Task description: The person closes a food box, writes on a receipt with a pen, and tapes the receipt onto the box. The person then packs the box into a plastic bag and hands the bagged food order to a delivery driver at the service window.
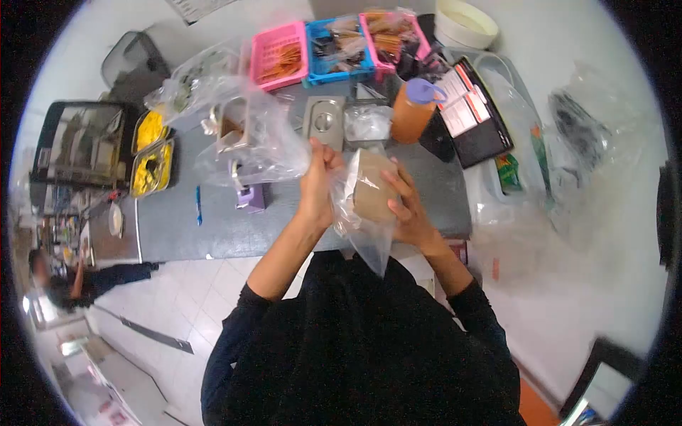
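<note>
A small brown cardboard box [374,190] sits in a clear plastic bag [369,238], held above the front of the grey table. My right hand [410,209] wraps round the box's right side, fingers spread over its face. On the other side, my left hand [317,186] is closed on the bag, thumb pointing up; the exact grip is partly hidden. Just beyond my left hand lies a steel lid [324,121]. Larger clear plastic bags [273,142] spread to its left, near a purple tape dispenser [250,198].
Pink [278,53] and blue baskets [339,50] line the table's back. An orange bottle with a purple lid [412,113] stands by a black clipboard [472,113]. Yellow-filled containers [151,167] and a blue pen [199,206] lie left. Another person [71,280] is at far left.
</note>
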Demonstrator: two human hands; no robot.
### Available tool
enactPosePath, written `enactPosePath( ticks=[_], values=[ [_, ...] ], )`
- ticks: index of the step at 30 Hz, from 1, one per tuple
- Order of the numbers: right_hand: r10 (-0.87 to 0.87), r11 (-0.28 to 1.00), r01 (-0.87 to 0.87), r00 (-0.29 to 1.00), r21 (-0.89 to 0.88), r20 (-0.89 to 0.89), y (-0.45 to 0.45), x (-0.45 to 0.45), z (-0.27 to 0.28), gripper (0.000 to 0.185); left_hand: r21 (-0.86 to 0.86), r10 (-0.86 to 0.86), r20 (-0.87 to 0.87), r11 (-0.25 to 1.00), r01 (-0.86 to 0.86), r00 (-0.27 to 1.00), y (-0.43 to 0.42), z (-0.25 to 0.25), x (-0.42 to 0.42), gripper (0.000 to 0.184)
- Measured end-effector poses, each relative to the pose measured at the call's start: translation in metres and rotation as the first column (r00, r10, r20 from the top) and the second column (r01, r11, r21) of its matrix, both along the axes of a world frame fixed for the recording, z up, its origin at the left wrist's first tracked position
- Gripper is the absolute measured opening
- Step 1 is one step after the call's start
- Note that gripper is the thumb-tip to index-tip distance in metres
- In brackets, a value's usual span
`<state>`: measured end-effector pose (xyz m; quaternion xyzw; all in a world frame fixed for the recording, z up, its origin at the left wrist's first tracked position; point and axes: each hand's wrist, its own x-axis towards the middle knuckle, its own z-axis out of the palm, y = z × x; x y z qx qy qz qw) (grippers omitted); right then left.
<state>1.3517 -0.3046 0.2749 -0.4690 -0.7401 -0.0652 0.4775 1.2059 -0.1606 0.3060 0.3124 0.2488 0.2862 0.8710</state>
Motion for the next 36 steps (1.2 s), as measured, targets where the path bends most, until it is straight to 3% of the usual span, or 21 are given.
enactPosePath(
  ticks=[1, 2, 3, 4, 5, 6, 8, 10, 11, 12, 13, 14, 16, 19, 22, 25, 27, 29, 31, 34, 36],
  values=[
    [0.082, 0.987, -0.074, 0.995, 0.140, -0.051, 0.020, -0.004, 0.006, 0.089, -0.021, 0.080, -0.188, 0.996, -0.085, 0.979, -0.007, 0.020, -0.002, 0.042],
    [0.084, 0.996, -0.090, 0.950, -0.007, -0.300, 0.027, -0.015, 0.006, 0.085, -0.028, 0.114, -0.334, 0.991, -0.130, 0.936, -0.017, 0.050, -0.005, 0.035],
    [0.039, 0.982, -0.123, 0.875, -0.144, -0.482, 0.035, -0.023, -0.002, 0.075, 0.553, 0.318, -0.471, 0.833, -0.005, 0.823, -0.014, 0.035, -0.017, 0.032],
    [-0.010, 0.938, -0.203, 0.793, -0.280, -0.609, 0.041, -0.032, -0.015, 0.065, 0.881, 0.560, -0.456, 0.397, 0.258, 0.692, -0.006, 0.004, -0.034, 0.030],
    [-0.006, 0.868, -0.310, 0.774, -0.387, -0.633, 0.046, -0.038, -0.028, 0.055, 0.719, 0.574, -0.594, 0.063, 0.692, 0.565, 0.003, 0.018, -0.053, 0.024],
    [-0.017, 0.773, -0.405, 0.756, -0.489, -0.654, 0.051, -0.043, -0.042, 0.046, 0.411, 0.629, -0.568, -0.341, 0.845, 0.530, 0.013, 0.031, -0.071, 0.022],
    [-0.061, 0.611, -0.458, 0.786, -0.645, -0.615, 0.078, -0.036, -0.052, 0.029, 0.698, 0.447, -0.629, -0.033, 0.715, 0.636, 0.013, 0.012, -0.089, 0.019],
    [-0.192, 0.560, -0.270, 0.877, -0.783, -0.440, 0.125, -0.008, -0.045, 0.021, 0.794, 0.460, -0.567, 0.086, 0.602, 0.683, 0.010, 0.000, -0.095, 0.019],
    [-0.233, 0.825, -0.005, 0.908, -0.564, -0.349, 0.156, 0.018, -0.058, 0.011, 0.795, 0.549, -0.516, 0.022, 0.606, 0.657, 0.006, 0.006, -0.090, 0.019],
    [-0.477, 0.777, 0.292, 0.851, -0.557, -0.219, 0.195, 0.043, -0.055, 0.006, 0.785, 0.578, -0.538, 0.079, 0.614, 0.614, 0.004, -0.009, -0.097, 0.022],
    [-0.518, 0.815, 0.510, 0.854, -0.274, 0.051, 0.226, 0.078, -0.066, 0.008, 0.774, 0.603, -0.560, 0.136, 0.618, 0.568, 0.002, -0.023, -0.103, 0.025],
    [-0.615, 0.681, 0.641, 0.763, -0.354, 0.200, 0.253, 0.107, -0.088, 0.010, 0.732, 0.555, -0.658, 0.314, 0.605, 0.508, 0.000, -0.083, -0.123, 0.030],
    [-0.623, 0.358, 0.662, 0.695, -0.658, 0.360, 0.278, 0.125, -0.074, 0.016, 0.356, 0.209, -0.899, 0.860, 0.366, 0.384, 0.005, -0.088, -0.118, 0.041],
    [-0.662, 0.160, 0.709, 0.593, -0.687, 0.458, 0.303, 0.151, -0.121, 0.016, 0.346, 0.163, -0.739, 0.924, 0.161, 0.654, -0.011, -0.101, -0.109, 0.042],
    [-0.636, 0.156, 0.765, 0.561, -0.624, 0.529, 0.301, 0.154, -0.117, 0.018, 0.360, 0.218, -0.656, 0.932, 0.045, 0.723, -0.016, -0.117, -0.104, 0.035],
    [-0.614, 0.117, 0.840, 0.481, -0.530, 0.626, 0.298, 0.152, -0.098, 0.018, 0.837, 0.459, -0.495, 0.480, 0.263, 0.738, -0.018, -0.158, -0.118, 0.027],
    [-0.643, 0.229, 0.814, 0.538, -0.533, 0.545, 0.283, 0.131, -0.062, 0.015, 0.745, 0.373, -0.551, 0.623, 0.239, 0.746, -0.023, -0.169, -0.119, 0.028],
    [-0.611, 0.507, 0.671, 0.723, -0.541, 0.322, 0.251, 0.095, -0.028, 0.013, 0.778, 0.343, -0.547, 0.545, 0.312, 0.764, -0.016, -0.161, -0.122, 0.031],
    [-0.298, 0.734, 0.049, 0.919, -0.677, -0.257, 0.211, 0.047, -0.013, 0.016, 0.867, 0.347, -0.497, 0.225, 0.444, 0.795, 0.006, -0.117, -0.126, 0.037],
    [0.028, 0.612, -0.181, 0.978, -0.770, -0.208, 0.147, -0.026, -0.031, 0.016, 0.849, 0.513, -0.404, -0.098, 0.519, 0.757, 0.022, -0.082, -0.120, 0.042],
    [0.117, 0.547, -0.298, 0.953, -0.782, -0.281, 0.130, -0.044, -0.057, 0.015, 0.829, 0.339, -0.543, 0.067, 0.555, 0.769, 0.024, -0.090, -0.121, 0.043]
  ],
)
